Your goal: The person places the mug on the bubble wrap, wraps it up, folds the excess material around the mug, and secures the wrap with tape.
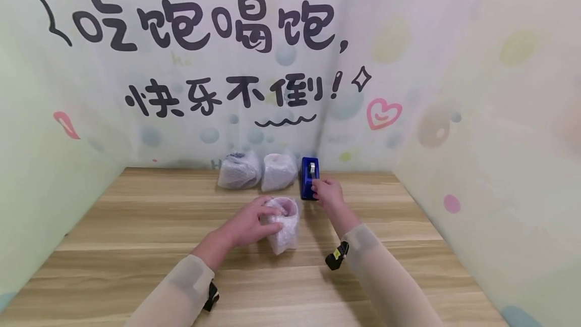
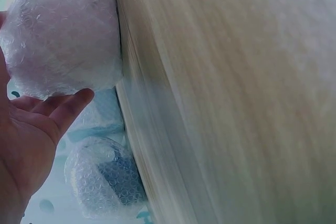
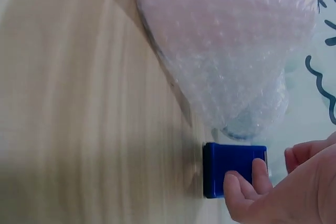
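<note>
A cup [image 1: 287, 233] in bubble wrap, its pinkish inner wall showing at the open top, stands on the wooden table toward me. My left hand [image 1: 249, 223] grips it from the left, fingers at the far side and thumb nearer me. To the right and farther back is a blue tape dispenser [image 1: 306, 193]. My right hand [image 1: 329, 196] is at its front end, fingers curled, and appears to pinch the tape; the fingertips are partly hidden. In the right wrist view, the lower fingers [image 3: 260, 177] lie against the dispenser's blue body [image 3: 239, 156].
Two more bubble-wrapped items, a left one [image 1: 239, 171] with dark marking and a right one [image 1: 278, 171], stand by the back wall, left of the dispenser. Printed walls enclose the wooden table [image 1: 150, 226] at the back and both sides.
</note>
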The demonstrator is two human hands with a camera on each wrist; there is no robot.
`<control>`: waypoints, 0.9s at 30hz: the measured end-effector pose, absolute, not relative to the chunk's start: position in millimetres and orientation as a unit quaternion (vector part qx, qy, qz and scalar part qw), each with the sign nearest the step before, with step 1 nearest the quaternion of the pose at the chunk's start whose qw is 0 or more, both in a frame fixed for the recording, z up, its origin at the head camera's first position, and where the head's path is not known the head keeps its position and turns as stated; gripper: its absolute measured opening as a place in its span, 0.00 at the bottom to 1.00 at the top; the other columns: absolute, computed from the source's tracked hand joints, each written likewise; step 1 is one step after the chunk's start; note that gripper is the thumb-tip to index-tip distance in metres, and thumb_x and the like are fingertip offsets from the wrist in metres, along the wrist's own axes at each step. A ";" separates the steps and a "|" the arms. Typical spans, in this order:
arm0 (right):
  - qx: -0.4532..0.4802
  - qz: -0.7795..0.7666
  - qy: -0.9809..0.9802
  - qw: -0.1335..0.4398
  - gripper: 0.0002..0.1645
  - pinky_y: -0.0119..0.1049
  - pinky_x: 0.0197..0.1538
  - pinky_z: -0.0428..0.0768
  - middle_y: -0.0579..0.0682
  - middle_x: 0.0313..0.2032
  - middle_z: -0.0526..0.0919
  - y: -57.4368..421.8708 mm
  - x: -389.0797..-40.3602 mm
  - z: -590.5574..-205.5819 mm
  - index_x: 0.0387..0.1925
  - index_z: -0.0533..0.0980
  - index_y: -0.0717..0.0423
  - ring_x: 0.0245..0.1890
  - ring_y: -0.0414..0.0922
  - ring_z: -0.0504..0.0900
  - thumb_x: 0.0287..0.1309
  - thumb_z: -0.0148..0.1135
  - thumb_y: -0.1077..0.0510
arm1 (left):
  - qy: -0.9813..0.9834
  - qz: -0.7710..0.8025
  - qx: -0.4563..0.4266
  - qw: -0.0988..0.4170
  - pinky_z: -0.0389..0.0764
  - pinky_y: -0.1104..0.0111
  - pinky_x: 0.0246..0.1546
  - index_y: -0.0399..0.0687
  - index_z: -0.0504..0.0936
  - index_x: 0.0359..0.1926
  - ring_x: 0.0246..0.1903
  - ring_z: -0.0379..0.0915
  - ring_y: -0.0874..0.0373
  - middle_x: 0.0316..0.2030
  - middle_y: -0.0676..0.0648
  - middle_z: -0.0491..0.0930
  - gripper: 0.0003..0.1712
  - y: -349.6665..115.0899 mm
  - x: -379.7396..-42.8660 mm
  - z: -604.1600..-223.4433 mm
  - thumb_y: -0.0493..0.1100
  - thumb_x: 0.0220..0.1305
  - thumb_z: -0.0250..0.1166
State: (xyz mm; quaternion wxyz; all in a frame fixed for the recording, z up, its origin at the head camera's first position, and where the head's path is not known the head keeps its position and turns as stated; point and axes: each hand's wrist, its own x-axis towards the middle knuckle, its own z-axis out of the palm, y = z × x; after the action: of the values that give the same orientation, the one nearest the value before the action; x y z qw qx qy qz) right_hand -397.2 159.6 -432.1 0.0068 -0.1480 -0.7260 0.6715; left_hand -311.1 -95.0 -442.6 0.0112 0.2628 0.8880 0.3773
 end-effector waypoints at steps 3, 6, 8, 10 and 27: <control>-0.134 0.696 -0.706 0.005 0.08 0.48 0.62 0.81 0.58 0.55 0.87 160.6 -392.2 -433.2 0.50 0.77 0.57 0.59 0.56 0.82 0.76 0.59 0.58 | 0.889 0.374 0.266 0.010 0.72 0.36 0.75 0.49 0.90 0.62 0.76 0.67 0.33 0.78 0.36 0.70 0.24 -94.8 -311.0 -442.8 0.56 0.73 0.73; -0.114 0.731 -0.673 0.002 0.05 0.53 0.72 0.79 0.59 0.53 0.88 161.8 -388.4 -434.0 0.46 0.77 0.58 0.64 0.59 0.81 0.72 0.58 0.62 | 0.887 0.377 0.268 0.007 0.73 0.37 0.75 0.48 0.90 0.62 0.76 0.68 0.33 0.77 0.36 0.71 0.24 -95.1 -310.6 -442.3 0.55 0.73 0.73; -0.100 0.750 -0.654 0.000 0.04 0.57 0.78 0.75 0.59 0.51 0.88 162.7 -386.6 -435.2 0.43 0.76 0.58 0.70 0.61 0.78 0.69 0.57 0.64 | 0.885 0.379 0.269 0.005 0.74 0.37 0.75 0.47 0.90 0.61 0.75 0.69 0.34 0.76 0.37 0.71 0.23 -95.2 -310.3 -442.1 0.54 0.73 0.73; -0.089 0.768 -0.634 0.000 0.03 0.58 0.81 0.71 0.62 0.53 0.87 163.4 -385.0 -436.3 0.40 0.75 0.57 0.73 0.63 0.76 0.67 0.56 0.65 | 0.884 0.382 0.270 0.003 0.74 0.38 0.74 0.47 0.91 0.61 0.74 0.69 0.35 0.76 0.37 0.72 0.23 -95.3 -310.0 -441.7 0.54 0.72 0.73; 0.023 0.828 -0.560 -0.015 0.06 0.54 0.84 0.47 0.59 0.60 0.71 167.4 -374.2 -444.1 0.36 0.71 0.50 0.69 0.62 0.67 0.64 0.48 0.63 | 0.888 0.377 0.264 0.004 0.74 0.37 0.74 0.51 0.92 0.59 0.73 0.70 0.35 0.75 0.36 0.73 0.20 -92.8 -310.5 -441.1 0.55 0.73 0.74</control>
State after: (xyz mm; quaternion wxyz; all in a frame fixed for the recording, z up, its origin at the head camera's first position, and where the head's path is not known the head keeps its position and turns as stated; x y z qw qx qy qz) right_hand -374.2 167.4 -444.1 -0.0146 0.0226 -0.5603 0.8278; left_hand -310.5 -92.8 -441.1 0.0037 0.2640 0.8879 0.3768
